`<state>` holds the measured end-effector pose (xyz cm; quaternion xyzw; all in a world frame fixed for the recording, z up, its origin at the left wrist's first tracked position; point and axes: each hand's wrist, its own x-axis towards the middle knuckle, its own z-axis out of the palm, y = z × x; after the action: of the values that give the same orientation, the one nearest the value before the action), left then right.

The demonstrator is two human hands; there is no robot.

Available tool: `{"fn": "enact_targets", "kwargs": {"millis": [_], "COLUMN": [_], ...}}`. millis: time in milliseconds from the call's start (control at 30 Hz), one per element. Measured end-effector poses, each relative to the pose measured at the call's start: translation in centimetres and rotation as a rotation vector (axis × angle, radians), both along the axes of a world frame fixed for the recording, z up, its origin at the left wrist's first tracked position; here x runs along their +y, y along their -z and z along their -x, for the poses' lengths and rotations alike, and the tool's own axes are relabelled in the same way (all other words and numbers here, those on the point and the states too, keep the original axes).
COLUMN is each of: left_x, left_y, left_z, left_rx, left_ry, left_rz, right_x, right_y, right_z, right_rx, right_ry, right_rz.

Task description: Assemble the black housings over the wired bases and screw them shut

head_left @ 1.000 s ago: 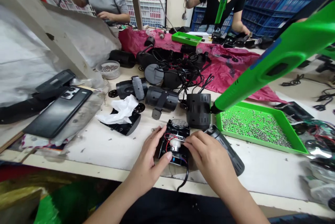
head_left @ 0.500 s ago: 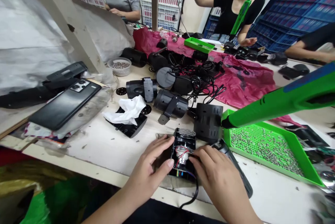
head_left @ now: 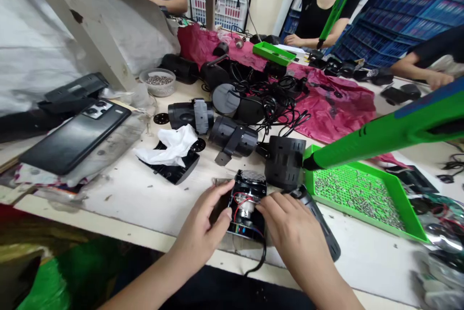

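On the table (head_left: pixel 119 208), the left hand (head_left: pixel 203 220), fingers spread, steadied an open black unit (head_left: pixel 248 207); the right hand (head_left: pixel 290 220), fingers bunched, grip unclear, apparently adjusted it; next, red wires (head_left: pixel 237 211) seemingly needed care.

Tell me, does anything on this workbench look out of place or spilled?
The crumpled white sheet draped over a dark shell, left of centre, looks odd among the black parts. Small dark scraps litter the tabletop untidily. Tiny metal pieces lie in the nearer green tray, apparently unspilled.
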<state>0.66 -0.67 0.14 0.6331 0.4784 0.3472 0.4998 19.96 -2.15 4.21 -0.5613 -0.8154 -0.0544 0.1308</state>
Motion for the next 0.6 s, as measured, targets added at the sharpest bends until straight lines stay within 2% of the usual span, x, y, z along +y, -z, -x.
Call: {"fn": "enact_targets", "kwargs": {"millis": [133,233,367,467,600], "left_x": [-0.4,-0.9,-1.5,-1.7,-1.7], "left_y": [-0.2,-0.5,-0.8,-0.7,-0.5], "left_z": [0.0,0.2,0.5,0.5,0.4], "left_rx": [-0.010,0.069,0.273,0.362,0.391], "left_ry": [-0.047,-0.103,-0.051,-0.050,-0.022], "left_rz": [-0.036,-0.242,-0.516,-0.668,-0.727], "right_x": [-2.2,-4.6,-6.7,-6.7,-5.1], "right_y": [0.0,0.0,0.5,0.7,0.1], "right_z": [0.5,1.0,1.5,1.6,2.1], "right_rx": [0.210,0.348,0.374,0.387,0.417], "right_ry": [0.129,0.178,0.151,0.144,0.151], "right_rz": [-0.032,-0.069,-0.002,0.022,-0.016]}}
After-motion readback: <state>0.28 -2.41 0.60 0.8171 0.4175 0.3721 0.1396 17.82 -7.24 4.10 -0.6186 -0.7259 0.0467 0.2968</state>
